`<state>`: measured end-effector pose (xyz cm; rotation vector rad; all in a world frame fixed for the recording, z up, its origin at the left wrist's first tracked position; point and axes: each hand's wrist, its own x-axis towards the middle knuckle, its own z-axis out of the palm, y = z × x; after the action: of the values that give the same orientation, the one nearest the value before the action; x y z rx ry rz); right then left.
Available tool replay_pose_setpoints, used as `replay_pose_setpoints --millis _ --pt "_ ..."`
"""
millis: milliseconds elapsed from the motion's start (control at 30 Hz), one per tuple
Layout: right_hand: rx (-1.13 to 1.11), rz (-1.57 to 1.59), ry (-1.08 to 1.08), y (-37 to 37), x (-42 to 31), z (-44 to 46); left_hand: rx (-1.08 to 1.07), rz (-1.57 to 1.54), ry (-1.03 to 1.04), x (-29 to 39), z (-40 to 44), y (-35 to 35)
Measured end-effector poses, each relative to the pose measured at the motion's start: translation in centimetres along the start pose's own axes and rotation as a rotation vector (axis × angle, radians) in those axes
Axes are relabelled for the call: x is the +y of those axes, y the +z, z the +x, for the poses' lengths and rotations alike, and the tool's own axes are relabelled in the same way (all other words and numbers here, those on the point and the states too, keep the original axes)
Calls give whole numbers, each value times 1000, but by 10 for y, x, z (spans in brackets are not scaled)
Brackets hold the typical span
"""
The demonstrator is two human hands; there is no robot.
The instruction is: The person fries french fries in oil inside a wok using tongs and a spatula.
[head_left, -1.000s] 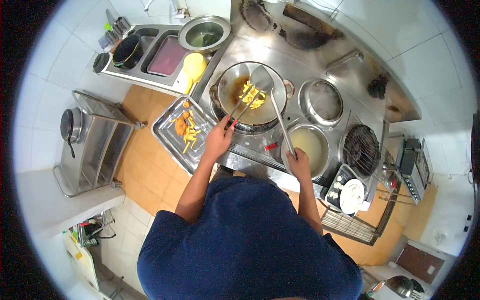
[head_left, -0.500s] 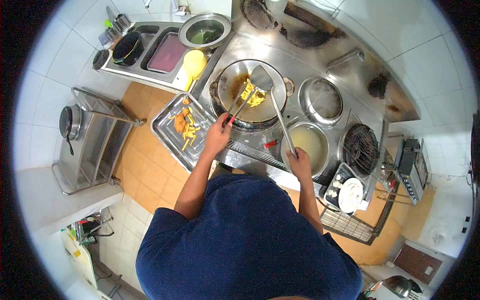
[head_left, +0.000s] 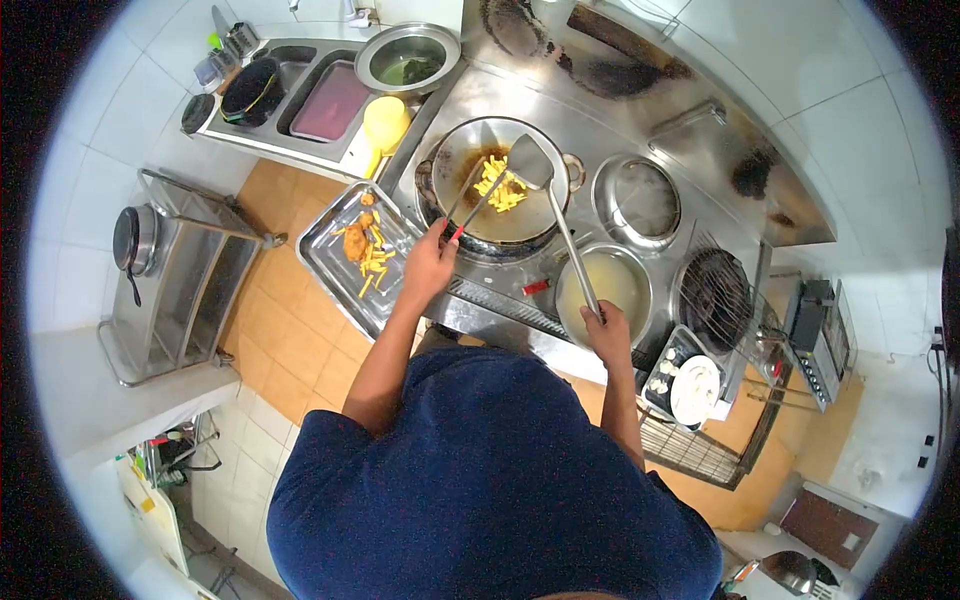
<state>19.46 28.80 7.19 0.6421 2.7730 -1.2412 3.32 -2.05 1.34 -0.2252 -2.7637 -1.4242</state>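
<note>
Tongs with red grips (head_left: 478, 203) are held in my left hand (head_left: 430, 262), their arms apart and reaching over the wok (head_left: 548, 222). My right hand (head_left: 607, 330) is wrapped round the handle of a long metal spatula (head_left: 567, 232), whose blade is over the wok's upper right part. Yellow fries (head_left: 500, 186) lie in a heap in the wok, left of and below the blade. To the left of my left hand, a metal tray (head_left: 328, 278) holds fried pieces (head_left: 355, 243) and some loose fries.
Right of the wok are a lidded pot (head_left: 648, 203), a pot of pale liquid (head_left: 610, 275) and a burner with a grate (head_left: 715, 297). A white plate (head_left: 694, 390) rests on a small tray. A sink (head_left: 328, 103) and yellow dipper (head_left: 386, 122) are upper left.
The spatula blade has shifted slightly right and tilted, baring more of the fries. The tongs' arms stand a little left of the heap now. Both hands keep their tools.
</note>
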Motion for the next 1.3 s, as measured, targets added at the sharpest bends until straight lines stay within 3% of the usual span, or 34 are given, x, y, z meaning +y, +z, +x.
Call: replay_pose_setpoints --millis 400,633,900,1300 --pt "11 22 -25 -2 3 9 -63 -22 -57 20 -7 -5" --pt "-22 51 36 2 6 14 -51 -6 7 31 -10 -1" --pt "20 20 -35 8 17 22 -104 -16 65 50 -11 -1" --pt "5 8 9 6 4 20 -125 16 41 50 -6 0"
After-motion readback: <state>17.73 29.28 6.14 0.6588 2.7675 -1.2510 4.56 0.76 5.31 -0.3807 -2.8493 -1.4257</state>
